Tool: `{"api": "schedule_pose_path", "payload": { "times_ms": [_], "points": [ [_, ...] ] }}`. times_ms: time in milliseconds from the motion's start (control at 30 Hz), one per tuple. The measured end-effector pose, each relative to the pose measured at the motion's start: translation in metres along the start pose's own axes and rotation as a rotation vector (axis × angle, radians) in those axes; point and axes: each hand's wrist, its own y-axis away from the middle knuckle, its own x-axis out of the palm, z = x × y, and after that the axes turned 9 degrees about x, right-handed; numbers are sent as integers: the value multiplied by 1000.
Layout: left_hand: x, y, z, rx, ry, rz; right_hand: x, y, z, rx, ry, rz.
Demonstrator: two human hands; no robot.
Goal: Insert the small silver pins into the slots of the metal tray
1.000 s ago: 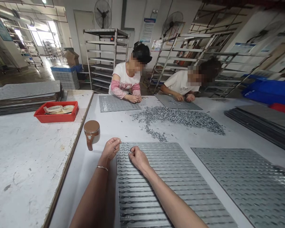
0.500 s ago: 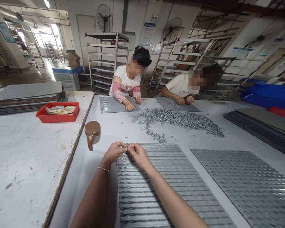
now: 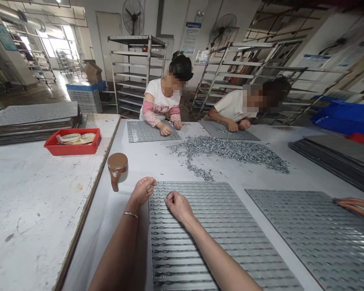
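At the far left, a stack (image 3: 33, 121) of grey boards lies on the side table (image 3: 42, 206), with a red tray (image 3: 73, 149) of round pale items just beside it. Past that table's worn edge, a brown-lidded mug (image 3: 117, 165) stands upright on the white table (image 3: 145, 157). The person's left hand (image 3: 144, 190), with a bracelet (image 3: 130, 214) on the wrist, is at the far left corner of the near sheet (image 3: 206, 234); its grip is pressed together at the tips, and what lies in it is too small to tell. The near sheet lies flat on the white table, ridged in rows, with dark ovals down its left side. Over its far part, the right hand (image 3: 179, 207) has thumb and forefinger pressed together; one cannot tell if anything sits between them. Beyond, a co-worker in pink sleeves (image 3: 151, 114) bends over a grey sheet (image 3: 142, 131). A pile (image 3: 230, 149) of small silvery pieces spreads toward the right, before a second co-worker (image 3: 230, 107). At the right, another person's hand (image 3: 362, 207) reaches in over the right sheet (image 3: 297, 226).
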Motion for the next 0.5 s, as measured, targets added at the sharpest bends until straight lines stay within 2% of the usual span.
{"api": "schedule_pose_path", "payload": {
  "times_ms": [100,200,267,333,433,500],
  "points": [
    [3,1,0,-14,-3,28,-6,1,7,-26,-64,-56],
    [9,1,1,-77,-4,102,-16,5,26,-188,-131,-111],
    [13,2,3,-150,0,176,-19,7,40,-339,-51,-127],
    [17,3,4,-216,-11,232,-19,8,51,-428,102,-120],
    [21,5,5,-276,-63,263,-16,8,57,-431,244,-105],
    [23,5,6,-292,-87,278,-15,7,54,-417,215,-101]
  ]
}}
